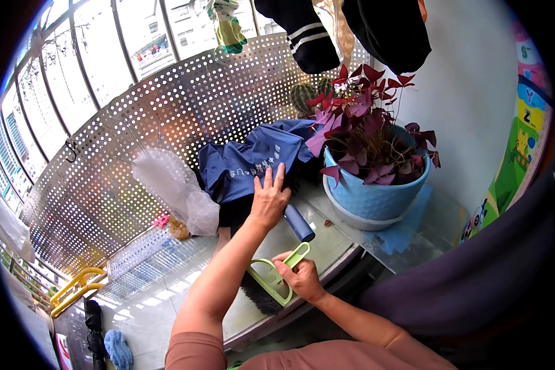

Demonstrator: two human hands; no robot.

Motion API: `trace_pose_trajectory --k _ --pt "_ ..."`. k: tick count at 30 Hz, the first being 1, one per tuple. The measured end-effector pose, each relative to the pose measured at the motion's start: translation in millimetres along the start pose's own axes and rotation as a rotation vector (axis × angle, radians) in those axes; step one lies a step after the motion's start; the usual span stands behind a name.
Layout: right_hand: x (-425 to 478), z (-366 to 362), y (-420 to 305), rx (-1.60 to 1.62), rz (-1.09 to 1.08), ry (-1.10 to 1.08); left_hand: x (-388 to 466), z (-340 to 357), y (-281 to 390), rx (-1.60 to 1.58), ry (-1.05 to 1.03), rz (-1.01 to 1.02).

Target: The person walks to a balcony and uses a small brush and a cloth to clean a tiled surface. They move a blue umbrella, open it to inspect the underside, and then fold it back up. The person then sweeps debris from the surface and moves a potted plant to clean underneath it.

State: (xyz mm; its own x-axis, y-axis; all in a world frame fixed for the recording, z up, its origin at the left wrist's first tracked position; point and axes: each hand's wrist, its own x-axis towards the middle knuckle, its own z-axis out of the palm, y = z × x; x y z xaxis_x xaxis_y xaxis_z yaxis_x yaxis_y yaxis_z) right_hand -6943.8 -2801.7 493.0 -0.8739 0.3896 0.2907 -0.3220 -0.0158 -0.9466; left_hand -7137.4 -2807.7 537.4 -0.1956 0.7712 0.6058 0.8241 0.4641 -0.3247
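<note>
My left hand [270,201] lies on a blue umbrella [254,159], its fingers stretched over the loose fabric, which bears white writing. The umbrella's dark blue handle [299,223] points towards me, just right of that hand. My right hand [301,278] grips the light green handle of a hand brush [281,296]. The brush's dark bristles face down and left, at the front edge of the pale ledge [175,282]. Part of the brush's green frame is hidden behind my right fingers.
A blue pot [374,199] of purple-leaved oxalis stands right of the umbrella, near a cactus [303,99]. White mesh netting [178,185] leans on the perforated metal panel [134,134]. Black socks [312,39] hang overhead. A black folded umbrella [95,328] and blue cloth [118,349] are at lower left.
</note>
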Motion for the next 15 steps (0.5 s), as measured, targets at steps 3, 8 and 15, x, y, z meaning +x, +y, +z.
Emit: trace_pose_trajectory --k 3,8,15 --pt "0.9 1.5 0.3 -0.029 -0.019 -0.017 -4.9 -13.2 -15.8 -0.135 0.086 -0.009" --pt "2.1 0.0 -1.9 -0.034 -0.028 -0.015 -0.9 -67.8 -39.1 -0.381 0.22 -0.111" --pt "1.7 1.7 -5.7 0.0 -0.014 -0.01 -11.2 -109.0 -65.4 -0.483 0.473 -0.212"
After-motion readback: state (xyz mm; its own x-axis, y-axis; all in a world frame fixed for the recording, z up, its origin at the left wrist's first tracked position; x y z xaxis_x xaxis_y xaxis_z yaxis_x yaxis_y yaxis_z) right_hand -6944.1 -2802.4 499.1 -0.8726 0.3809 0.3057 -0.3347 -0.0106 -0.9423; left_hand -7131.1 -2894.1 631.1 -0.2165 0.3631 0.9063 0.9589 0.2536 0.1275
